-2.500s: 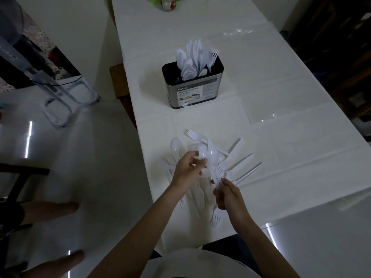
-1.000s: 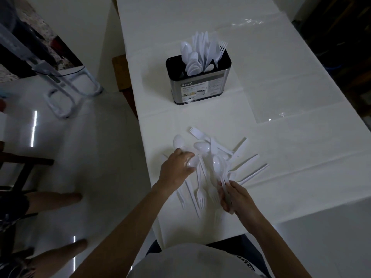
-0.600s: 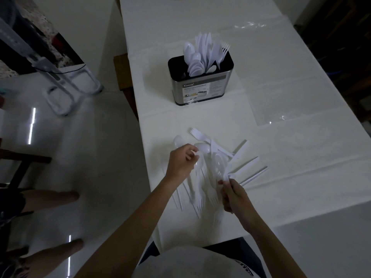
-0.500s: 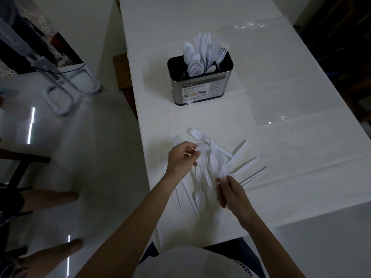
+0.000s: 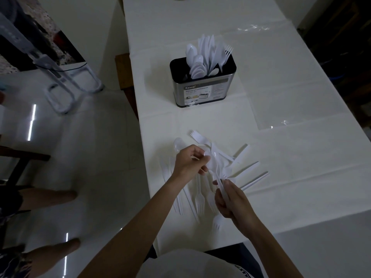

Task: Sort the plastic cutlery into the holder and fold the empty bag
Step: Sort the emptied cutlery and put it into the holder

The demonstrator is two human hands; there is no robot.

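Both hands work above the loose cutlery (image 5: 216, 177) on the table (image 5: 301, 157): right hand (image 5: 230, 199) grips spoon handles, left hand (image 5: 190, 162) pinches the bowls (holder (image 5: 202, 91) stands beyond, part-filled).

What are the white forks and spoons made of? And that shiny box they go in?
The white forks and spoons look like thin, matte plastic, faintly see-through at the edges. The shiny box-shaped holder seems brushed metal, judging by its silvery sheen, with a black, probably plastic, rim.
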